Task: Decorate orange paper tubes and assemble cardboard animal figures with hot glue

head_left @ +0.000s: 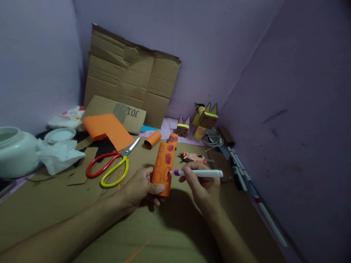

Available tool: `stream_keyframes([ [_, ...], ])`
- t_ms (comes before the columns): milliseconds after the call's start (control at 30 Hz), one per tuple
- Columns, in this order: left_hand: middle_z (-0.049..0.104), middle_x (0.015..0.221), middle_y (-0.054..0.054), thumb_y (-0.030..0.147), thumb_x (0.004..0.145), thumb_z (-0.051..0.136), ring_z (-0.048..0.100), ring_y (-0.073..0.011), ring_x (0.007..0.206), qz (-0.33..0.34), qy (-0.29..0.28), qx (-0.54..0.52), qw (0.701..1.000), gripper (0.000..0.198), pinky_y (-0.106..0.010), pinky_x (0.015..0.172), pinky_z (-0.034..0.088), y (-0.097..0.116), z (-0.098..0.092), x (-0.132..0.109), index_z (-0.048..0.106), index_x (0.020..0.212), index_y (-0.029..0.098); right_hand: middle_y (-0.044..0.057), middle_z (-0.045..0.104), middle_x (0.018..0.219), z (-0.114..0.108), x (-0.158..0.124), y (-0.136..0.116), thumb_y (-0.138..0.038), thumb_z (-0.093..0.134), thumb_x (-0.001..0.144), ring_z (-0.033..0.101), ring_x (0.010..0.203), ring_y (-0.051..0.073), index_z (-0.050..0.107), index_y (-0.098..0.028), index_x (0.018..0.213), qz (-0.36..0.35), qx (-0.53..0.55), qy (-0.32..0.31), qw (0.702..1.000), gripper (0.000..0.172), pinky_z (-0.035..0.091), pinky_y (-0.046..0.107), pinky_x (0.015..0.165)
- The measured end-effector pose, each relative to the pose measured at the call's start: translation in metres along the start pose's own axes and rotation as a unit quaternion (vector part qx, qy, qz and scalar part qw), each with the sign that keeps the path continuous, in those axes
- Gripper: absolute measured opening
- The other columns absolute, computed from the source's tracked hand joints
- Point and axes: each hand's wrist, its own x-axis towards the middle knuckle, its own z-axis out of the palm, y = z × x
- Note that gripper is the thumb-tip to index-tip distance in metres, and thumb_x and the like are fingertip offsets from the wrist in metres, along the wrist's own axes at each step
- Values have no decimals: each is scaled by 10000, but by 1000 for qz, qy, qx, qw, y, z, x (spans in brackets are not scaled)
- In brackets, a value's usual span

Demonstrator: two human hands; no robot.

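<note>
My left hand [144, 188] is closed around the lower end of an orange paper tube [163, 162], thumb across its front. Rows of rounded outlines cover the tube, and some near its upper right are coloured in dark. In my right hand [200, 184] is a white marker pen [207, 173] with a purple tip end. Its tip meets an outlined spot on the tube's right side. Just beyond the tube's top is a smaller spotted orange piece [173, 138]; whether it is joined to the tube I cannot tell.
Left of my hands lie scissors [115, 165] with red and yellow handles and orange paper [107, 130]. A small orange roll [153, 139] and a patterned cutter-like tool [193, 158] lie beyond. Brown-and-yellow paper animals [208, 119] stand at the back. Markers [238, 170] line the right wall.
</note>
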Motion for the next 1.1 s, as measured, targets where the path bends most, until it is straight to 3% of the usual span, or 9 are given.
stream_keyframes([
  [167, 635, 653, -17, 193, 577, 754, 601, -131, 489, 7, -1, 4, 1000, 401, -212, 406, 461, 0, -1, 0, 561, 922, 129, 2, 647, 589, 1, 2, -4, -308, 584, 859, 609, 547, 138, 634, -193, 738, -11, -5, 18, 1000, 174, 470, 251, 518],
  [633, 634, 669, -17, 212, 554, 767, 602, -136, 503, 1, 3, 5, 1000, 469, -209, 397, 472, 1, 1, -1, 552, 958, 113, -3, 616, 578, 1, -2, 1, -276, 571, 848, 586, 514, 130, 610, -184, 716, 8, 5, -38, 999, 166, 442, 232, 477],
  [867, 638, 656, -21, 219, 555, 778, 607, -141, 504, 5, -8, 0, 1000, 477, -210, 406, 468, -1, -1, 1, 556, 967, 125, 1, 642, 597, 0, 1, -2, -295, 583, 864, 619, 550, 140, 630, -190, 736, -7, 2, 8, 1000, 172, 480, 244, 519],
  [1100, 633, 642, -14, 203, 561, 752, 596, -134, 490, 2, 2, 13, 1000, 454, -209, 399, 468, 1, 1, 0, 548, 957, 116, -7, 641, 601, 0, 1, -3, -281, 585, 864, 610, 551, 130, 629, -197, 751, -13, 15, 6, 1000, 147, 475, 236, 520],
])
